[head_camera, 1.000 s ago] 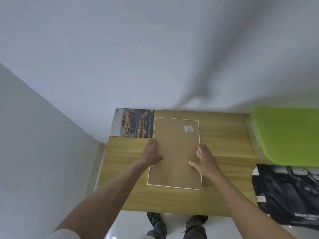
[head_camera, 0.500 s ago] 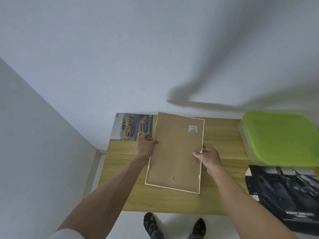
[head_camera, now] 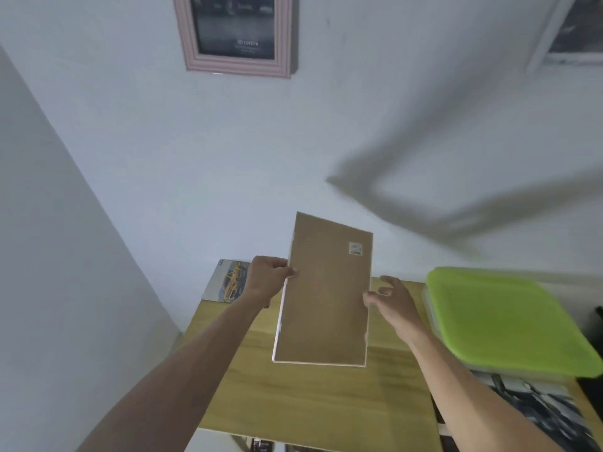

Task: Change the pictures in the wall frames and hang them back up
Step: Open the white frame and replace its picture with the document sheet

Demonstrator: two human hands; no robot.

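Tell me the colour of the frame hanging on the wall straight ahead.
Pink, holding a dark picture; the head view shows the frame.

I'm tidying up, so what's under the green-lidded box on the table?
A dark car poster lies partly under the green-lidded box, its near part sticking out on the wooden table. The rest is covered by the box.

- The picture (head_camera: 232, 26) in the pink frame (head_camera: 235, 65) on the wall carries the word "TOYOTA" in white letters, with a small logo just to the left of it.
- Below that word runs a line of smaller print, too blurred to read.
- The brown back of the held frame (head_camera: 323, 298) bears a small white sticker (head_camera: 355, 248) near its upper right corner; its print cannot be read.
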